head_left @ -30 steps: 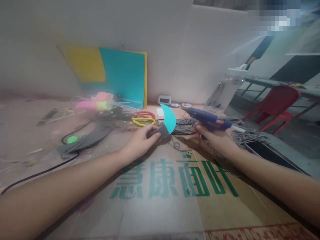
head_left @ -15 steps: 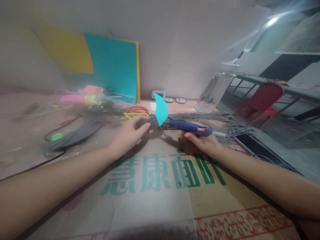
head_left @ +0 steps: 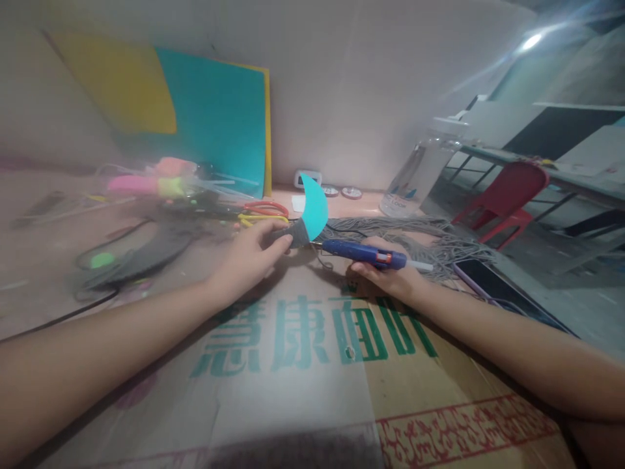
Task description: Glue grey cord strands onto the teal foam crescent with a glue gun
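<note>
My left hand pinches a dark grey piece of felt-like material between thumb and fingers. A turquoise crescent-shaped piece stands up from its right end. My right hand is wrapped round a blue hot glue gun with a white glue stick poking out of its back. The gun's nozzle points left and lies close to the lower edge of the crescent and the grey piece; whether it touches, I cannot tell. Both hands are above a printed cardboard sheet.
Behind my hands lie scissors and a heap of grey cords. A phone is at the right, with a clear bottle behind it. Turquoise and yellow sheets lean on the wall. A red chair stands farther right.
The glue gun's nozzle has shifted slightly left and down, to the crescent's lower edge. My left hand keeps its pinch on the grey piece. The whole view has shifted slightly.
</note>
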